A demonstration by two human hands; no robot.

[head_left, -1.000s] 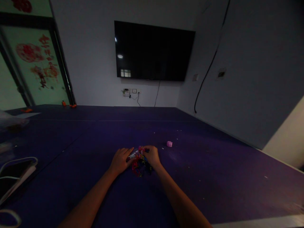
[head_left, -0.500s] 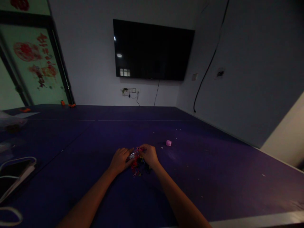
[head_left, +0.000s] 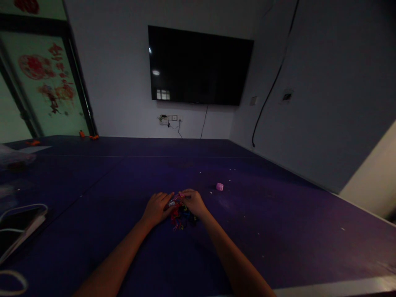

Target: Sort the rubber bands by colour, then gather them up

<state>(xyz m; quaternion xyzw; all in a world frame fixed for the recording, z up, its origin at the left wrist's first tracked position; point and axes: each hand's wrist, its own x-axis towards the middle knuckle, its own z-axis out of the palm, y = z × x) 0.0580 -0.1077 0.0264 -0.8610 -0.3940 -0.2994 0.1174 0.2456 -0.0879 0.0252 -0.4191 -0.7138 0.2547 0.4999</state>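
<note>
Near the table's middle, my left hand (head_left: pixel 156 209) is closed around the left side of a small clear plastic packet (head_left: pixel 172 203) with pink edges. My right hand (head_left: pixel 194 203) has its fingers pinched at the packet's right end, by a pink part. Just below the packet and between my hands lies a bunch of small red, black, blue and yellowish loops and strands (head_left: pixel 177 220); their kind is too dark to tell. The fingers hide much of the packet. Beyond my right hand sits a small pink lump (head_left: pixel 219 187), touched by neither hand.
The purple tabletop (head_left: pixel 148 173) is scattered with tiny white bits. At the left edge are a dark flat device with a white cable (head_left: pixel 29 206) and clear plastic bags (head_left: pixel 12 159). Orange objects (head_left: pixel 93 137) lie at the far left. A television (head_left: pixel 201 66) hangs on the wall.
My right fingers have shifted slightly at the packet's end, and more of the blue and yellowish strands show beneath. My left hand has stayed in place.
</note>
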